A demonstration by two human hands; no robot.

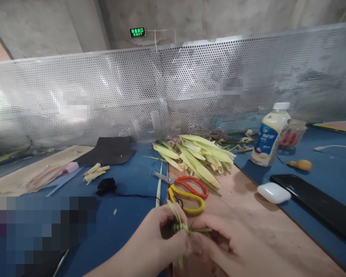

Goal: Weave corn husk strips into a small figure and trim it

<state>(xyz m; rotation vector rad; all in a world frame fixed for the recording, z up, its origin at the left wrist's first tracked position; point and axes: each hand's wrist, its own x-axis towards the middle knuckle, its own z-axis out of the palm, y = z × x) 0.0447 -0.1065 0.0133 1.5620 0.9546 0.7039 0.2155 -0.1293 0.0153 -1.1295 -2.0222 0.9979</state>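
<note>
My left hand (158, 236) and my right hand (227, 246) meet at the bottom middle, both pinched on a small piece of folded green-yellow leaf strips (180, 225). One strip sticks up from the pinch, another points right. Just beyond lie red-handled scissors (190, 184) and yellow-handled scissors (187, 202) on a brown board (262, 231). A heap of pale yellow-green leaf strips (198, 156) rests at the board's far end.
A milky drink bottle (269, 134), a white earbud case (273, 192) and a black phone (317, 204) lie to the right on the blue table. A perforated metal screen (173, 88) closes off the back. Leaf scraps (95, 172) and a black clip (106, 185) sit on the left.
</note>
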